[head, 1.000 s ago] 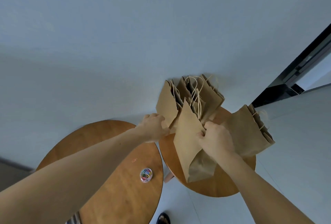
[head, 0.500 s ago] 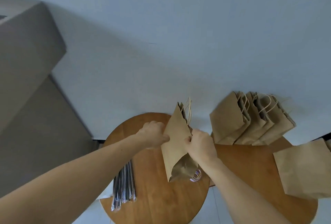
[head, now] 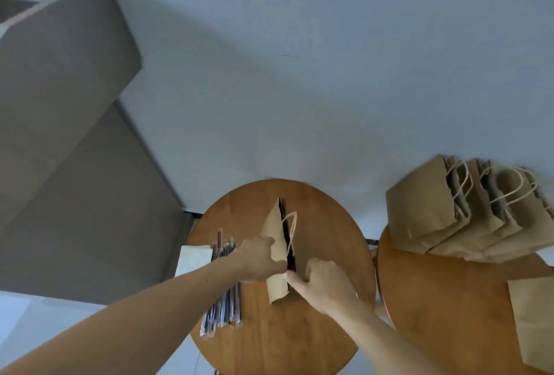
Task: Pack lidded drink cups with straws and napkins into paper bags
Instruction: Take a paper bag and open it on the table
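Pale blue-grey walls back a round, smooth wooden table (head: 299,344) over which a creased brown paper bag with twine handles (head: 275,230) is pinched at its rim by the left hand (head: 257,260) and right hand (head: 326,281), beside glossy plastic-wrapped dark straws (head: 223,308) partly hidden under the left forearm.

this looks like a plain indoor corner set up for packing takeaway drinks; café or home, i cannot tell. two small round wooden tops, the left table (head: 314,344) and the right table (head: 434,314), stand just beside each other against a bare pale wall (head: 299,74). brown paper bags (head: 425,206) with twine handles line the right table's far edge. wrapped straws (head: 223,308) and pale napkins (head: 192,257) lie at the left table's left edge, near an open bag (head: 274,230). a big grey block (head: 60,104) fills the left.
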### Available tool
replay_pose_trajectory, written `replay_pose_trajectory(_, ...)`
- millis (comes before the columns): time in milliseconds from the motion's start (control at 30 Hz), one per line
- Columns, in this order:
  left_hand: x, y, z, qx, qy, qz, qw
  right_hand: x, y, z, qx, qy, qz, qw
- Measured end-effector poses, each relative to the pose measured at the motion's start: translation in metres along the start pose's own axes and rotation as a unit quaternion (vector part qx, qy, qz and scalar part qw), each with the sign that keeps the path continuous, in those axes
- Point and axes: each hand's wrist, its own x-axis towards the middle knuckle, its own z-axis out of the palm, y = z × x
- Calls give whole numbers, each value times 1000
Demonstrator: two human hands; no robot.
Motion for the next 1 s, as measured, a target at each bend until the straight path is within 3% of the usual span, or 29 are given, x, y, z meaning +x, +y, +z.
replay_pose_trajectory(300, 13, 24, 10, -17, 32, -28, 999, 26, 29, -9, 108, -25, -10, 994)
replay_pose_trajectory(567, 22, 15, 21, -99, 50, -54, 992, 35, 25, -8, 207, -58, -27, 976)
replay_pose_trajectory(767, 27, 1, 32, -177, 46, -98, 978, 46, 13, -8, 164, -41, -37, 985)
replay_pose_trajectory(900, 31, -5, 36, -155, 82, -158, 972, 56, 5, -16, 108, 32, 14, 994)
replay_pose_trajectory(1000, 33, -11, 40, -113, 107, -191, 969, 63, 7, -21, 68, 19, 33, 997)
